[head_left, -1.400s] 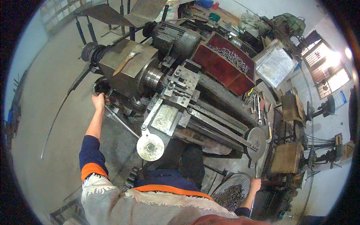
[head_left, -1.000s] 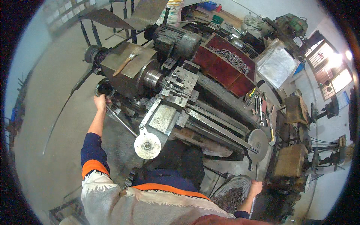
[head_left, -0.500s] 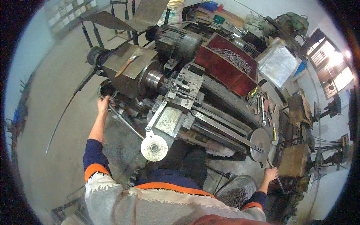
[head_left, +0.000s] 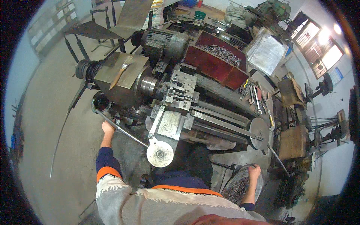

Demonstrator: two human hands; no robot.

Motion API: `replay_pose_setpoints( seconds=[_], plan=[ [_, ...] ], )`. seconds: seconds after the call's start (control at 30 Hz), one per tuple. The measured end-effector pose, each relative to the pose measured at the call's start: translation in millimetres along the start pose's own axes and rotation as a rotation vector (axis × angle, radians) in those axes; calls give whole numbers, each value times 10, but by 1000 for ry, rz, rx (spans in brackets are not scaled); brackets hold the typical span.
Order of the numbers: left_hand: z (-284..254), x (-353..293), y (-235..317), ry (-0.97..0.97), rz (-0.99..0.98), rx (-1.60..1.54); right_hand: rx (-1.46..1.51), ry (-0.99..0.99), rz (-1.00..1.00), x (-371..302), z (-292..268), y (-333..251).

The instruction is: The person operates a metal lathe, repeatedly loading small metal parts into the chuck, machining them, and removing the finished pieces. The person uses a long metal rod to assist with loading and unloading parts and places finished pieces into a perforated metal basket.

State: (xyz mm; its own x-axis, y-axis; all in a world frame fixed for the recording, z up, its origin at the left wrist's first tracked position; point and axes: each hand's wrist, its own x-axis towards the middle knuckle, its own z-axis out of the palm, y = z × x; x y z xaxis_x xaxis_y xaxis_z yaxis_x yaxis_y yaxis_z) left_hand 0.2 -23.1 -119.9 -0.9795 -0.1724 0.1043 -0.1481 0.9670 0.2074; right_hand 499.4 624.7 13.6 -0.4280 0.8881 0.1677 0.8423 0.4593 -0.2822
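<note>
A lathe-like metal machine lies in front of me, with a round steel spindle and a tool block. At its left end, my left hand is closed just below a round dark cup, beside a shiny metal bar; its fingertips are hidden. The bar runs to a pale round disc. To the right, my right hand has curled fingers over the edge of a woven basket of small metal pieces. What it grips is too small to tell.
A dark red tray of small metal parts sits behind the machine. A wooden-handled brush lies on the headstock. Several wrenches lie to the right. A thin rod slants down from a round handwheel.
My left hand has come down from the cup toward me. My right hand has let go of the slanting rod by the handwheel and moved left to the basket. The view has shifted slightly.
</note>
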Motion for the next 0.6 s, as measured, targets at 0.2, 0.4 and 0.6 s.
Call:
replay_pose_setpoints(
  seconds=[0.2,0.4,0.6],
  plan=[
    [525,-70,-325,9,111,9,128,-1,-218,205,-209,-561],
    [21,-74,-495,-268,89,109,233,4,-511,712,-520,-1670],
    [-968,-121,-309,-418,170,-79,481,-104,-1095,518,-660,-3815]
  ],
)
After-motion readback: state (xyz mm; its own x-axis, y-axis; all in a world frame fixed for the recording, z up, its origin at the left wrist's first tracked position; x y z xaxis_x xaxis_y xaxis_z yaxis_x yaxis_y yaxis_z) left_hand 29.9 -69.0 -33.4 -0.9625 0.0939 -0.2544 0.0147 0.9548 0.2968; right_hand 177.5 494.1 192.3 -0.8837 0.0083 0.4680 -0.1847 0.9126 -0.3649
